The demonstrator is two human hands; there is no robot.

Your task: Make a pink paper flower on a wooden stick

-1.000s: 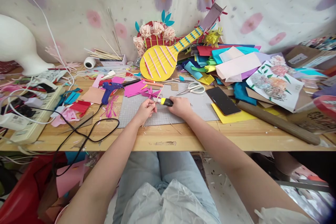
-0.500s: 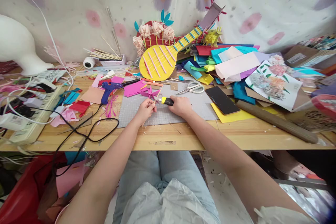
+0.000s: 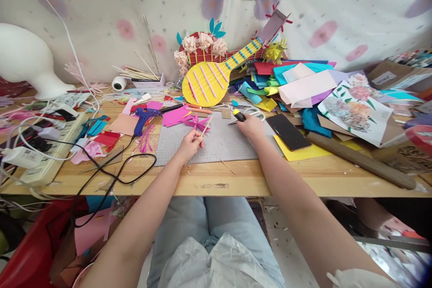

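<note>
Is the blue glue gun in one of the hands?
No, the blue glue gun lies on the table, while the left hand pinches a thin stick and the right hand holds a yellow-and-black tool.

Glue gun (image 3: pixel 143 118) left of mat (image 3: pixel 216 144), phone (image 3: pixel 287 131) right.

Left hand (image 3: pixel 191 144) pinches a thin stick (image 3: pixel 206 126) over the grey mat (image 3: pixel 216 146). Right hand (image 3: pixel 251 126) grips a yellow-and-black cutter (image 3: pixel 239 115) beside the scissors (image 3: pixel 251 113). Phone (image 3: pixel 287 131) lies right; glue gun (image 3: pixel 143 118) left; paper guitar (image 3: pixel 211 81) far on the tabletop (image 3: pixel 236 177).
</note>
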